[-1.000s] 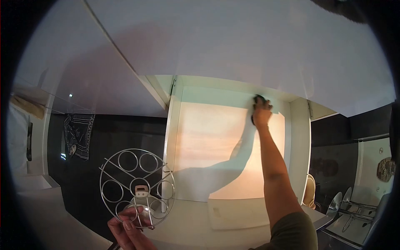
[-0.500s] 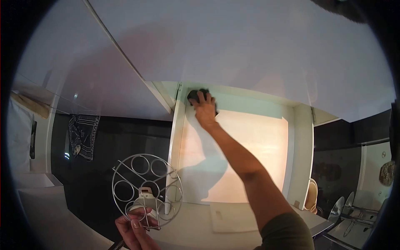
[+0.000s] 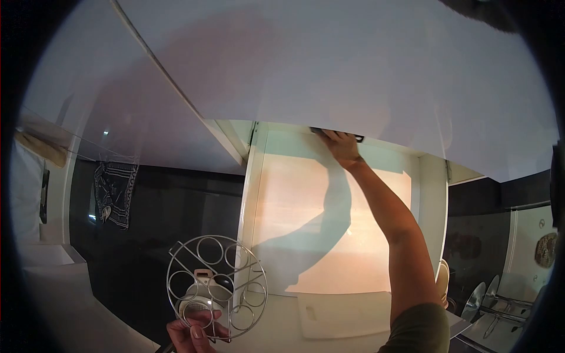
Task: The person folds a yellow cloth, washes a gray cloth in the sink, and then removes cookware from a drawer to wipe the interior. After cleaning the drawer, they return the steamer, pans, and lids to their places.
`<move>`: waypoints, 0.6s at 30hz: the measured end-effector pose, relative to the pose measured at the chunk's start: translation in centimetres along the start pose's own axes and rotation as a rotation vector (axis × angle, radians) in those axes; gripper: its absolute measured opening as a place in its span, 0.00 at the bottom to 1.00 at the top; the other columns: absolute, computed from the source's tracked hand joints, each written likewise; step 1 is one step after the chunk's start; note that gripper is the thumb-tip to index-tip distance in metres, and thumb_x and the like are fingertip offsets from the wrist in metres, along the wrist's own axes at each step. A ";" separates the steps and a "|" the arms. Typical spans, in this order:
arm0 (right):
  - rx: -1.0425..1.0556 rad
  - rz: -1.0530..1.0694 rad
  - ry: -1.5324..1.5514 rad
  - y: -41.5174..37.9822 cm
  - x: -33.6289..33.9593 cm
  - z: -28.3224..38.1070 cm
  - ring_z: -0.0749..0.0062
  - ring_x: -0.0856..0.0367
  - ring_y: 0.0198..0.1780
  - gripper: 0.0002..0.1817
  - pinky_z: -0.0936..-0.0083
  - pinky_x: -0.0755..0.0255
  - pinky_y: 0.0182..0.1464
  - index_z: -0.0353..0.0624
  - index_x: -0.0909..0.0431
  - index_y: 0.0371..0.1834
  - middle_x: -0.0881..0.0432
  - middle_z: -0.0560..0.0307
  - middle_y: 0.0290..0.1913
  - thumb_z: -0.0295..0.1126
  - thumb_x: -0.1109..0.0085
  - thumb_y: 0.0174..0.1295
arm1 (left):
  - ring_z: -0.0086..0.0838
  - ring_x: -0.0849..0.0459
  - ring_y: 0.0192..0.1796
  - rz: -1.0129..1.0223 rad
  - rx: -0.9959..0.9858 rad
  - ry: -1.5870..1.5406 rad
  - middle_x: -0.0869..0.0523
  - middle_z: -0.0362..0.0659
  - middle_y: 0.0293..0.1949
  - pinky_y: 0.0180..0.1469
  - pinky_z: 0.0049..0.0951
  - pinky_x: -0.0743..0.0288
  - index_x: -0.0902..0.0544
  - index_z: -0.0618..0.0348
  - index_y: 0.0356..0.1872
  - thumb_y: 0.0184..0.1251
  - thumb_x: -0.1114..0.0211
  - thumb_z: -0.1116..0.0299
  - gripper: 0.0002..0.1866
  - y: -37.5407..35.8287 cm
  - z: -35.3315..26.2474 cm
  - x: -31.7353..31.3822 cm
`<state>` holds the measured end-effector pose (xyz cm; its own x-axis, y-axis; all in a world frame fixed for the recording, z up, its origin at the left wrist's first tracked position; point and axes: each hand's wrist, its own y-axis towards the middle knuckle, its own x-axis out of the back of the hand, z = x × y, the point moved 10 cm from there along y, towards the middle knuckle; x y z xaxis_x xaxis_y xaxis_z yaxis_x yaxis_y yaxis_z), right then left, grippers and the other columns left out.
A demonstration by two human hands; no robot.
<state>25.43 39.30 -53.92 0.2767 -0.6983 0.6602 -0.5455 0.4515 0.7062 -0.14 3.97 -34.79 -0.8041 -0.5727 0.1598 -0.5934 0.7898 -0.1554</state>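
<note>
My left hand (image 3: 193, 336) is closed on the lower rim of a round wire rack (image 3: 263, 288), a metal hoop with several smaller rings inside. The rack is held up at the lower left, tilted towards me. My right arm reaches across a pale, open drawer (image 3: 282, 229) to its far side. There, my right hand (image 3: 341, 147) is closed over a dark, cloth-like thing (image 3: 358, 138), pressed against the far inner edge. The overhanging white panel partly hides that thing and my fingertips.
Behind the wire rack stands a white rounded appliance (image 3: 191, 303). A white board (image 3: 329, 315) lies at the drawer's near edge. A patterned dark cloth (image 3: 116, 194) lies at left on a dark surface (image 3: 170, 206). Metal stands (image 3: 494, 300) are at right, below a large white panel (image 3: 353, 65).
My right hand has slid rightwards along the far side of the drawer with the dark thing. The wire rack has shifted slightly right and down in my left hand.
</note>
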 end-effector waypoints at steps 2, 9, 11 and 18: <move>-0.046 0.103 0.147 3.6 -1.7 1.6 0.71 0.37 0.63 0.16 0.67 0.39 0.63 0.55 0.22 0.51 0.33 0.70 0.60 0.39 0.43 0.59 | 0.26 0.24 0.30 0.013 0.004 0.018 0.20 0.48 0.39 0.32 0.23 0.30 0.31 0.61 0.42 0.72 0.50 0.66 0.09 0.1 0.1 -0.1; -0.371 0.348 0.506 1.7 -2.2 -2.1 0.66 0.30 0.55 0.17 0.66 0.35 0.56 0.48 0.24 0.51 0.27 0.60 0.54 0.32 0.42 0.57 | 0.26 0.24 0.30 0.020 0.014 0.054 0.20 0.48 0.40 0.31 0.23 0.29 0.31 0.61 0.41 0.72 0.50 0.66 0.08 0.1 0.2 -0.3; -0.645 0.122 0.523 -2.1 0.3 -8.1 0.59 0.26 0.46 0.17 0.66 0.33 0.49 0.41 0.24 0.44 0.23 0.54 0.44 0.32 0.37 0.51 | 0.25 0.24 0.30 0.003 0.027 0.035 0.20 0.48 0.40 0.31 0.23 0.30 0.31 0.61 0.41 0.71 0.50 0.66 0.09 0.1 0.7 0.0; -0.318 0.084 -0.287 -10.3 7.8 -17.6 0.51 0.23 0.42 0.11 0.57 0.31 0.44 0.49 0.19 0.36 0.20 0.52 0.42 0.29 0.37 0.46 | 0.26 0.24 0.30 0.076 0.015 -0.025 0.21 0.51 0.39 0.32 0.23 0.29 0.32 0.63 0.41 0.71 0.49 0.65 0.10 -0.1 0.9 0.5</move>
<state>47.13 38.94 -51.52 -0.0143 -0.7575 0.6527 -0.2734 0.6308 0.7262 -0.55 3.43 -35.58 -0.8476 -0.5164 0.1222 -0.5306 0.8280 -0.1811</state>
